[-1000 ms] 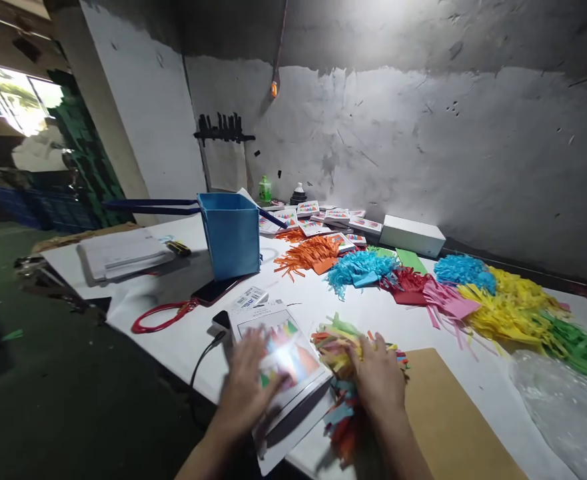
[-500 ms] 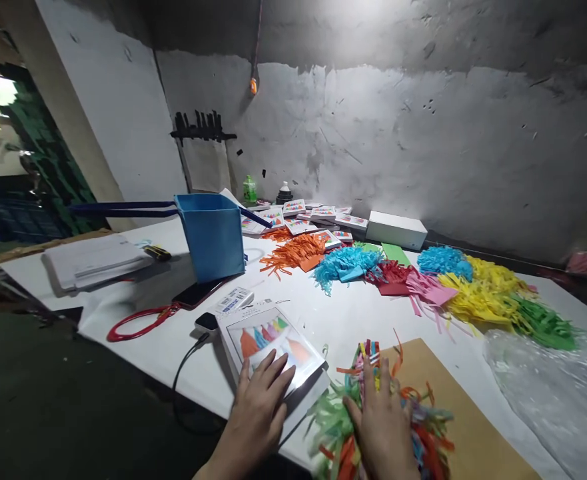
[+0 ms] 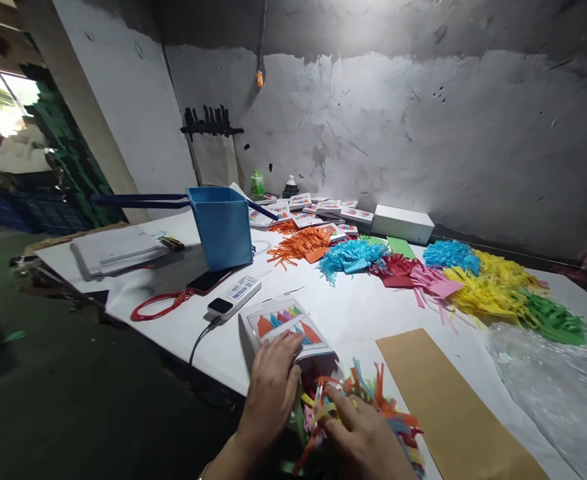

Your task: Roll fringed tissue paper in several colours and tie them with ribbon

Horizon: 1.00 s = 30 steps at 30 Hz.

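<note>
Packing step in hand, by the look of it: mixed-colour fringe bundle (image 3: 353,407) gathered at the near edge of the white surface (image 3: 353,313), just below a flat packet (image 3: 286,321) printed with small coloured fringe shapes. Bundle partly over the edge, strands sticking up in orange, green, blue and yellow.

Left hand (image 3: 272,387) laid flat, fingers spread and open, fingertips on the packet's near end, palm against the bundle; no firm grip visible. Right hand (image 3: 368,443) resting on top of the bundle, fingers loosely curled over the strands, pressing more than pinching; cannot tell whether any strand is truly held.

Next move, as a judgement: squeezing the loose strands together tight enough to slide toward the packet's near end, with the left hand steadying or lifting that end. Stray strands likely to snag or spill off the edge.

Around, largest first: brown card sheet (image 3: 453,407) just right of the bundle; clear plastic (image 3: 558,380) far right; row of sorted fringe piles (image 3: 478,287) across the back, orange through green; blue box (image 3: 222,225) to the left rear; white box (image 3: 403,223) by the wall; stacked printed packets (image 3: 318,208) behind; white device (image 3: 234,297) with cable, just left of the packet; red cord (image 3: 156,310) beyond it. Nothing between the hands and the packet.
</note>
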Each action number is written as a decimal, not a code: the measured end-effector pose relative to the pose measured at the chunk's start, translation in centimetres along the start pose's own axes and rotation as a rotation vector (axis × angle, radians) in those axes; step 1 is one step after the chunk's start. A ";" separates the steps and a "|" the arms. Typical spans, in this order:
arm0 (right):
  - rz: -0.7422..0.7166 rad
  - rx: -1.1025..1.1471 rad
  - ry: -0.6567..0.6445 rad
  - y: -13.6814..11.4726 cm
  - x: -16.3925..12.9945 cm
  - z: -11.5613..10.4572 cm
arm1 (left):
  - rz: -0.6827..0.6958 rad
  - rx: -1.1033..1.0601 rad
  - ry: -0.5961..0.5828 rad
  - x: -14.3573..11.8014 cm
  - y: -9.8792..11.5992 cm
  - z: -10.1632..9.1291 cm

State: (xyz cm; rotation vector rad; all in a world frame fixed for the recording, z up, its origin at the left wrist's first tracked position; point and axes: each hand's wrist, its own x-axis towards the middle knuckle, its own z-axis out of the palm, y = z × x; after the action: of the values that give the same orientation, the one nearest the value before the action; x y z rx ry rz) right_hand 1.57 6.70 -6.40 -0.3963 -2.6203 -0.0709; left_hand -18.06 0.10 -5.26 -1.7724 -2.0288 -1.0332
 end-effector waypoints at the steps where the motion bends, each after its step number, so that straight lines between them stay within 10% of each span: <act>1: 0.025 0.004 -0.054 0.4 0.2 -0.3 | 0.034 0.009 -0.015 -0.1 0.5 0.1; 5: 0.307 -0.073 -0.037 0.2 1.2 -0.5 | 0.113 0.020 -0.082 -0.5 2.5 0.3; 9: 0.143 -0.247 0.153 -2.0 1.2 3.0 | 0.025 -0.007 -0.097 -0.5 3.8 0.3; 14: 0.164 -0.173 0.032 -1.1 1.2 4.7 | 0.077 -0.005 -0.149 -1.9 3.9 0.7; 18: 0.111 -0.120 -0.027 0.7 0.3 3.1 | 0.069 -0.132 -0.232 -1.0 0.5 -0.7; 24: -0.001 -0.099 -0.068 1.7 -1.5 1.8 | -0.469 0.012 -0.210 4.9 -8.3 -1.7; 30: -0.144 -0.083 -0.036 3.6 -2.6 0.8 | -0.516 -0.177 -0.445 5.5 -9.6 -2.8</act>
State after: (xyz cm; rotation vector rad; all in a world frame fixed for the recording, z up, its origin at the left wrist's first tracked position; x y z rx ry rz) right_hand 4.38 9.59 -8.42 -0.2383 -2.6847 -0.2224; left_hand -29.02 2.43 -3.15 -1.7176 -2.8574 -1.0408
